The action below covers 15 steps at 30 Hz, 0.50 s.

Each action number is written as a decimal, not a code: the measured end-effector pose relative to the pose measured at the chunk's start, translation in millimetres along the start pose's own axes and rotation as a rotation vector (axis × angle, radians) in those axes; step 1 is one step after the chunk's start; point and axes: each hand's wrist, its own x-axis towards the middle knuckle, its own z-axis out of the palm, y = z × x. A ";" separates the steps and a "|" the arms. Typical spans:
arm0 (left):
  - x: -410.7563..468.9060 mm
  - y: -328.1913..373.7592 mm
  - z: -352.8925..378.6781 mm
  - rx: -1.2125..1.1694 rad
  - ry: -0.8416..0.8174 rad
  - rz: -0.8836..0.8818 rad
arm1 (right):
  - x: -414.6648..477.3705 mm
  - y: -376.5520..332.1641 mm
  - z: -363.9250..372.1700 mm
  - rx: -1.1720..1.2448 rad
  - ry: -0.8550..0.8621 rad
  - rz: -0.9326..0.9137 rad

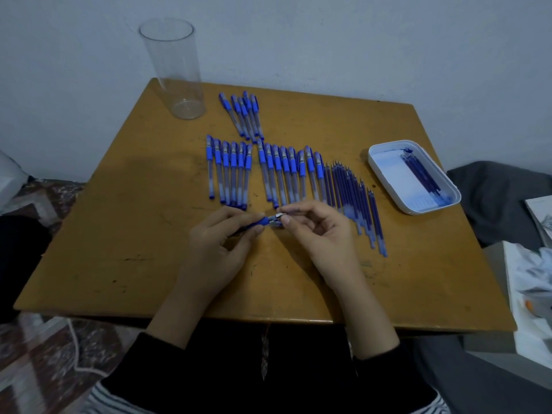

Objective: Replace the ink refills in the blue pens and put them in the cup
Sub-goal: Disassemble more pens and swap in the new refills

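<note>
A brown wooden table (119,234) fills the view, set against a pale wall. At its far left corner a tall clear plastic cup (176,70) stands upright with nothing in it. Near the right edge sits a white tray (416,211) holding a few dark blue used refills (421,174). Blue pens lie capped in 3 groups: a small cluster (243,115) just right of the cup, a row of 6 (228,171) at mid-table, and a longer row (286,171) beside it. Loose refills (352,198) lie side by side between that longer row and the tray. Near the front, the left hand (221,243) curls its fingers round the barrel of 1 blue pen (263,221), held just above the table, while the right hand (322,231) pinches the pen's tip end between thumb and fingertips
</note>
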 end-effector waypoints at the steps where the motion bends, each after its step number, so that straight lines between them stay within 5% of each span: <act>1: 0.1 -0.7 0.2 -0.008 0.008 0.000 | 0.8 0.0 -0.2 -0.021 -0.017 -0.015; 12: -0.8 0.1 -0.1 -0.021 0.001 0.012 | 12.1 -1.0 -4.4 -0.513 -0.156 -0.139; 15: -0.3 1.4 -0.5 -0.026 0.001 0.012 | 10.6 -2.2 -4.0 -0.319 -0.184 -0.087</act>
